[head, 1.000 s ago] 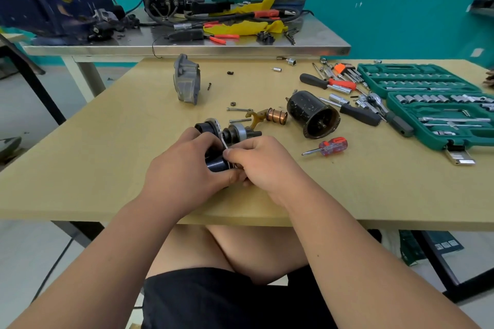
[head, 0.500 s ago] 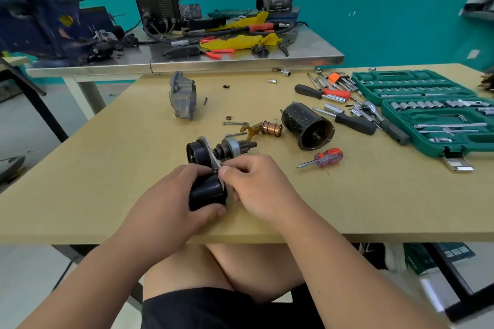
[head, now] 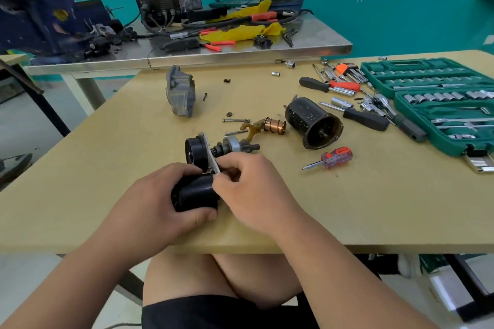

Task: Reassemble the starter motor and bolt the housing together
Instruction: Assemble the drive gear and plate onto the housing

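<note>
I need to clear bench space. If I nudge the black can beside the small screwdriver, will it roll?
Probably: the black can lies on its round side on the table. Its wider open end might make it curve. It looks like thick metal, so likely heavy for its size.

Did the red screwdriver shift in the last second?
No. The screwdriver still lies just on the near side of the black housing, tip pointing left, as before; only the camera view has shifted.
</note>
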A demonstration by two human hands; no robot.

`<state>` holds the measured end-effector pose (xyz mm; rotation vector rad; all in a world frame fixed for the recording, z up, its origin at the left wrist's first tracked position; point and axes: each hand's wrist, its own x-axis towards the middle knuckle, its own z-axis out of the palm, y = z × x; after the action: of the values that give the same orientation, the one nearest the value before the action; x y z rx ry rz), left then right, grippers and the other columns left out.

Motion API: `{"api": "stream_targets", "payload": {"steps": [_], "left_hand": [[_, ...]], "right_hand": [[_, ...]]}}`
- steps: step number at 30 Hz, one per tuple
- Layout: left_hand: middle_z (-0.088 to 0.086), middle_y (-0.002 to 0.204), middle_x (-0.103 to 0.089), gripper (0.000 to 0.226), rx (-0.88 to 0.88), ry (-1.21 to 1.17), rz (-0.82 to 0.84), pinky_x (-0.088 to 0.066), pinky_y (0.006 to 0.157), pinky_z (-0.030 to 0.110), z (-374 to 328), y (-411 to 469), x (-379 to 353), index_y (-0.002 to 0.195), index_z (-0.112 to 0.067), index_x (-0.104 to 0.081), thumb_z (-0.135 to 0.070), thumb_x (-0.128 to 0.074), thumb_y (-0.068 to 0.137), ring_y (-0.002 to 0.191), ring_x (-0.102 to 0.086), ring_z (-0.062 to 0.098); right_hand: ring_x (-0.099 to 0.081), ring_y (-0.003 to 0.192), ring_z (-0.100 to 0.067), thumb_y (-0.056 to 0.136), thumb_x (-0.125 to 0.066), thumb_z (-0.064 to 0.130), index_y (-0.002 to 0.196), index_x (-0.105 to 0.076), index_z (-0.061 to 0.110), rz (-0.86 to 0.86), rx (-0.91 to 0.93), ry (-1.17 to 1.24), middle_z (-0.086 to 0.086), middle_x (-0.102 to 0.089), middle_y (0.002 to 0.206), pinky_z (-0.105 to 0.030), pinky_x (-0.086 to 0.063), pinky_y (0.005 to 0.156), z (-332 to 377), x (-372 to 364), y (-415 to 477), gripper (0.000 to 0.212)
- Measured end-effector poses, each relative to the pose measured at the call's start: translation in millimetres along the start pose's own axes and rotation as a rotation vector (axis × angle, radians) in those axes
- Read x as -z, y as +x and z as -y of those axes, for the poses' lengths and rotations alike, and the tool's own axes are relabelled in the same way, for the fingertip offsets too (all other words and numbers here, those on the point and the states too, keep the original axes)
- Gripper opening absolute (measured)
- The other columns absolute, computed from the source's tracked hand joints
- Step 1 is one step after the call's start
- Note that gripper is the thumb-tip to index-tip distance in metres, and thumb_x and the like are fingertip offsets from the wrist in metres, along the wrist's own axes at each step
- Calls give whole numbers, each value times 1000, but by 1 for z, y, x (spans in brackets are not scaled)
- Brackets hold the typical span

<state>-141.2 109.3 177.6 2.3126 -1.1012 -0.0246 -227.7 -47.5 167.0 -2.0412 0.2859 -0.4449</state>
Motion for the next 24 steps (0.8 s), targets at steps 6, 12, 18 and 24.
{"api": "stream_targets", "payload": {"steps": [6,12,18,24], "left_hand": [[-35,93,-61,49,4,-1,129,-41,64,16,4,15,14,96,-47,-58,-75,-58,55,83,-58,-9],[-27,89,-66,44,9,-71,98,-41,64,23,5,15,17,95,-43,-62,-70,-60,60,79,-60,-3],[-23,79,-65,46,10,26,89,-46,60,22,-1,17,18,89,-45,-59,-78,-53,58,72,-59,0],[-47,99,-49,41,-29,42,72,-41,60,9,-1,10,10,100,-54,-46,-56,-72,67,86,-54,-14]], "right_hand": [[-58,68,-10,83,-53,23,99,-67,22,18,15,8,5,-64,77,-30,-49,59,-4,-5,-2,22],[-59,78,-3,85,-55,22,109,-68,23,-19,-10,101,10,-68,90,-16,-44,57,0,-10,-1,27],[-63,89,-6,81,-55,23,110,-70,25,76,-96,205,8,-71,98,-22,-50,74,-2,-2,11,33],[-70,87,-23,80,-53,22,91,-76,23,104,-279,399,-1,-75,85,-49,-55,85,-8,-1,17,26]]}}
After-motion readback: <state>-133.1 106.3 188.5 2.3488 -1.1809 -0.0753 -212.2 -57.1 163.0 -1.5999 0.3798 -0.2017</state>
